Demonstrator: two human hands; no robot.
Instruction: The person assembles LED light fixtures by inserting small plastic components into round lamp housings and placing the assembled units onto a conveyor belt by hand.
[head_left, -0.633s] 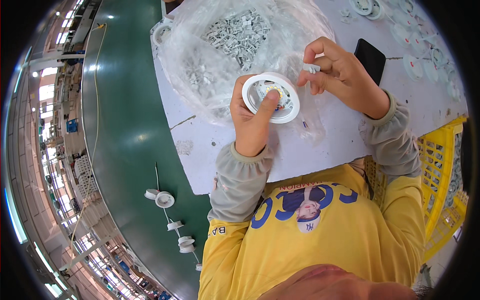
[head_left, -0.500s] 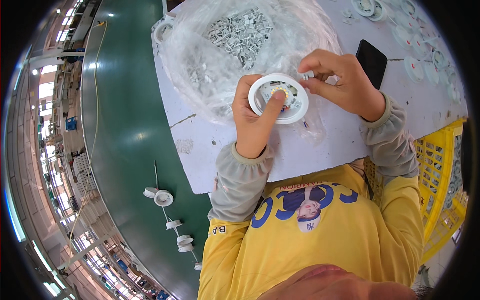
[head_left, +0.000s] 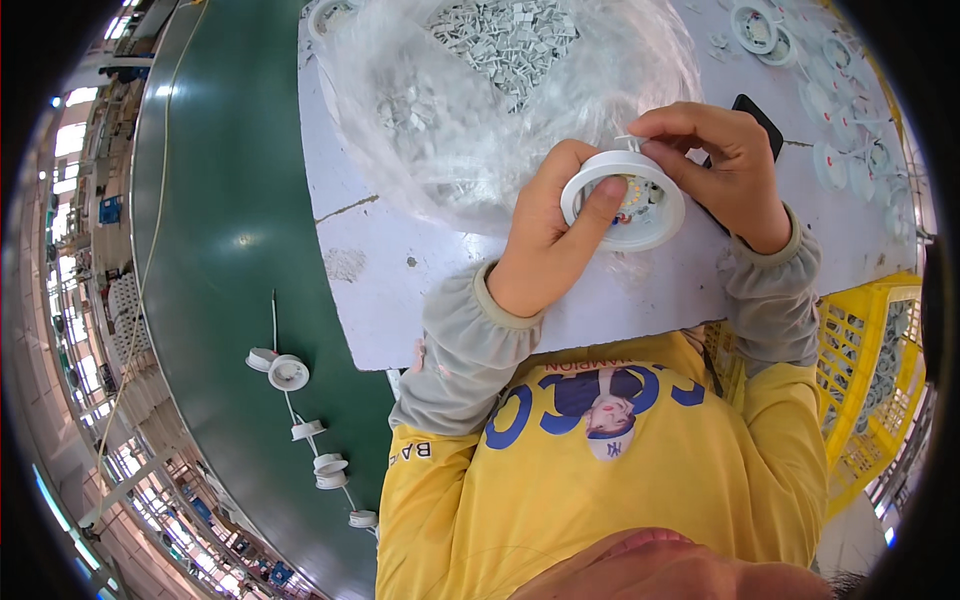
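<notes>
Holding the round white plastic lamp housing (head_left: 624, 198), the left hand (head_left: 545, 235) clasps its rim; the right hand (head_left: 715, 165) pinches a small white clip (head_left: 630, 145), seemingly not yet fully seated.

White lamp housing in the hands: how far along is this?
Done, it seems: similar white housings lie at the table's far right. In hand: the left hand holds the white lamp housing, thumb inside its ring, while the right hand pinches a small clip at its rim. Left: a clear bag of grey clips remains well stocked.
</notes>
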